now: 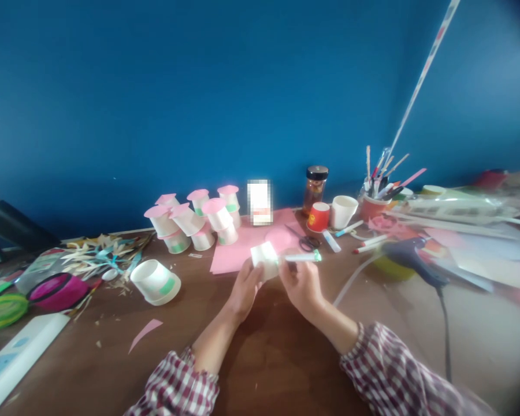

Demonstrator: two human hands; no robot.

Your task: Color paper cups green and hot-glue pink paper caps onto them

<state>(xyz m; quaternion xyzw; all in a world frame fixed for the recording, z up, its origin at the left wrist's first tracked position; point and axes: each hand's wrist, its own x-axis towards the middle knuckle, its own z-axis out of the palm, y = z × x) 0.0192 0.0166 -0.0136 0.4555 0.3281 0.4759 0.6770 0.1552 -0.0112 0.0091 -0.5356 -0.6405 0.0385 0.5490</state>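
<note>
In the middle of the head view, my left hand [245,289] is closed around a small white paper cup [264,258], tipped on its side. My right hand [302,284] pinches a white marker pen [295,257] with a green end pointing right. Its other end is close to the cup's side; blur hides whether they touch. Behind the cup lie pink paper sheets [234,254] with a pink paper disc [278,236] on top. Scissors [308,242] with dark handles rest right of the disc.
At left stand several cup stacks with pink tops [216,214] and a joined white cup pair [156,282]. A power strip [23,361] lies front left. Toward the right are a red cup [318,217], a white cup [344,211], a jar [315,188] and a glue gun [411,260] with its cord.
</note>
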